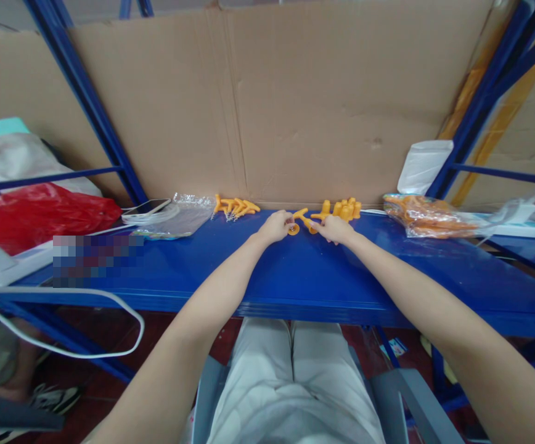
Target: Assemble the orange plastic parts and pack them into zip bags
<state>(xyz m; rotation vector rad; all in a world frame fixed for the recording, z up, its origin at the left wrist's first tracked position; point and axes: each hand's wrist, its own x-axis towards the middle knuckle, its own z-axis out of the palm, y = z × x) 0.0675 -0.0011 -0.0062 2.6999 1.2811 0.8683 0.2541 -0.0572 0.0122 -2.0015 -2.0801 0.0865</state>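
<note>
Left hand: the left hand (277,226) rests on the blue tabletop (295,277), fingers curled, and it pinches a small orange part (294,229) with a round ring end.
Right hand: the right hand (334,229) is also curled, and its fingertips grip a second orange piece (305,219), which points toward the left hand.
Held parts: the two orange pieces meet between the hands, close to the far edge of the tabletop; whether they are already joined I cannot tell, they are too small.
Right pile: a heap of orange parts (344,209) lies just behind the right hand, at the foot of the cardboard wall (295,105).
Left pile: more orange parts with thin wire ends (234,207) lie behind and left of the left hand.
Clear bag: an empty plastic bag (182,216) lies left of that pile.
Full bag: a bag of orange parts (427,217) lies to the right, well apart from the hands.
Red bag: a red bag (36,216) sits at the far left.
</note>
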